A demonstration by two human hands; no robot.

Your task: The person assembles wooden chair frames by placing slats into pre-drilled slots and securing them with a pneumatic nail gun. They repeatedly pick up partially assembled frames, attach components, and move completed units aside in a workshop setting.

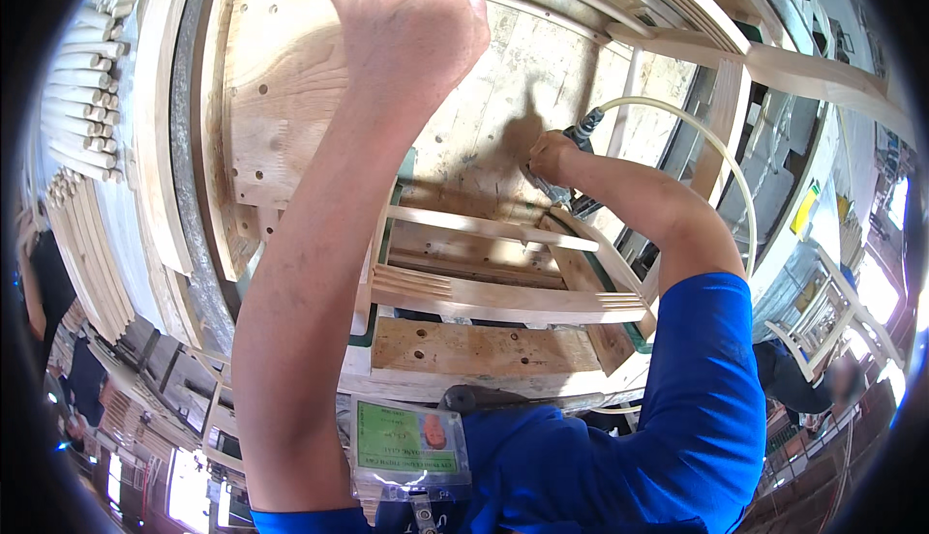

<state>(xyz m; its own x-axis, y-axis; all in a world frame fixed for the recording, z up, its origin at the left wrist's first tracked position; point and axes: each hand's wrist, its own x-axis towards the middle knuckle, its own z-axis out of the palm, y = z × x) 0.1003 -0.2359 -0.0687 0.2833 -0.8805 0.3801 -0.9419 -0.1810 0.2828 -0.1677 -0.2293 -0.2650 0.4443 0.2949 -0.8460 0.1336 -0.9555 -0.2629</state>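
1. A wooden frame (503,297) was laid before the body, its thin slat (494,227) and thick rail already placed crosswise; whether any joint was left unfastened could not be told.
2. A hose-fed tool (584,205) was clasped in the right hand (554,157), its fingers closed round it, near the frame.
3. The left hand (416,16) was stretched forward, little finger spread; fingertips were cut off, so any grip could not be told.
4. Pale, smooth wood was finely grooved at the rail's ends; round holes were drilled through a flat board (290,89); the cream hose (740,162) was curved.
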